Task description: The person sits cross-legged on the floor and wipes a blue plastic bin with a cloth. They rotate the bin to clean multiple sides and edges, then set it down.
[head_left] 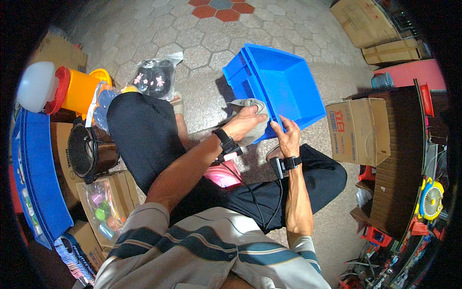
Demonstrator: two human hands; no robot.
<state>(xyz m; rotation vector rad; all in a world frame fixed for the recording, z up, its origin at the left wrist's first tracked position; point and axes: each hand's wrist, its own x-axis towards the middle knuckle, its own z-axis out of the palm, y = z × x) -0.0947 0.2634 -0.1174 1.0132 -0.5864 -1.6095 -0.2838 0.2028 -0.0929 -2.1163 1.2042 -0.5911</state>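
Note:
A large blue plastic bin (293,86) is tilted on its side in front of me. My left hand (243,123) holds a folded grey cloth (256,133) against the bin's near-left outer side, its fingers curled on the cloth. My right hand (288,135) grips the bin's near rim, just right of the cloth. Devices are strapped to both wrists, with cables running down over my lap. Low between my legs is a pink plastic item (222,176), partly hidden by my left arm.
Bagged black slippers (159,82) lie on the tiled floor (192,43). At left are an orange container (81,89), a black pot (91,149) and a bag of toys (103,212). Cardboard boxes (358,132), a pink panel (409,72) and a yellow fan (430,197) crowd the right side.

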